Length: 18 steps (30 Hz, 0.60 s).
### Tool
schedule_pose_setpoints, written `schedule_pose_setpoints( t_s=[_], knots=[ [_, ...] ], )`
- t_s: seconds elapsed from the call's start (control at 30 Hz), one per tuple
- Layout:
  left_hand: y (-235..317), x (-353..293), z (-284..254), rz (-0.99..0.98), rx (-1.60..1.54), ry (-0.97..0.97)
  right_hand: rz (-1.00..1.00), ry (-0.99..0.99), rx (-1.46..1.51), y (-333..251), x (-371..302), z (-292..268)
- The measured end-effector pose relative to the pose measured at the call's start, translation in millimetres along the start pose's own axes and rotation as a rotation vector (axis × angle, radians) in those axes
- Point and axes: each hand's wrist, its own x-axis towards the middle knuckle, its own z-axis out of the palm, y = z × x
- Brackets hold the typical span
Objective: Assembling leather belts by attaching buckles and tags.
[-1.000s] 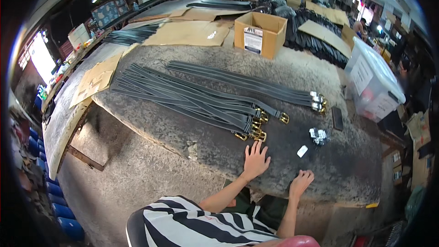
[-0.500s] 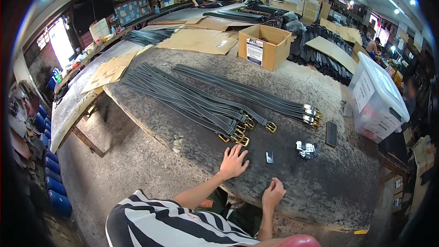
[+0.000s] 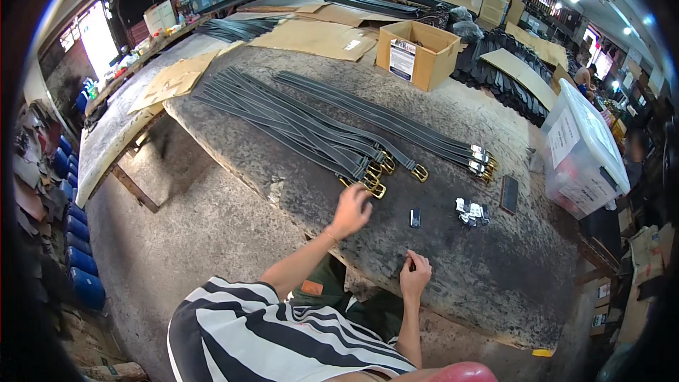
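Observation:
A pile of dark grey belts point(image 3: 297, 124) with pale stitching lies on the worn dark table point(image 3: 467, 269), its brass buckles point(image 3: 373, 178) toward me. Just in front of these buckles is my left hand point(image 3: 350, 212), raised, its fingers bent but apart and nothing seen in them. My right hand point(image 3: 416, 274) is closed near the table's front edge, thumb and fingertips together; anything between them is too small to make out. Beyond it lies a small dark packet point(image 3: 414, 218). A second row of belts point(image 3: 375, 117), with white tags point(image 3: 481, 158) by the buckles, stretches behind the pile.
Right of the small packet sit a heap of white-and-black tags point(image 3: 471, 212) and a dark flat phone-like slab point(image 3: 509, 194). A clear lidded bin point(image 3: 583, 152) stands at the table's right side. Farther back are an open cardboard box point(image 3: 417, 56) and flat cardboard sheets point(image 3: 315, 39). People work in the background.
The view has tipped downward, so the table sits higher. My left hand has lifted and its fingers have curled somewhat. My right hand has turned, its fingertips now pinched together.

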Motion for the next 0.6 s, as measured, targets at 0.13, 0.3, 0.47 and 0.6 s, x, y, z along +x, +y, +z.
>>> schedule_pose_setpoints(
  t_s=[0.13,0.3,0.47,0.6],
  knots=[
    [-61,55,-48,0.074,0.275,0.191,-0.017,0.056,0.005,5,-4,4],
    [-135,52,-62,0.049,0.301,-0.079,0.048,0.047,-0.141,-8,-7,6],
    [-124,59,-60,0.096,0.323,-0.061,0.039,0.028,-0.149,-6,-6,4],
    [-121,75,-61,0.077,0.438,-0.106,0.071,0.063,-0.084,-4,0,7]
  ],
)
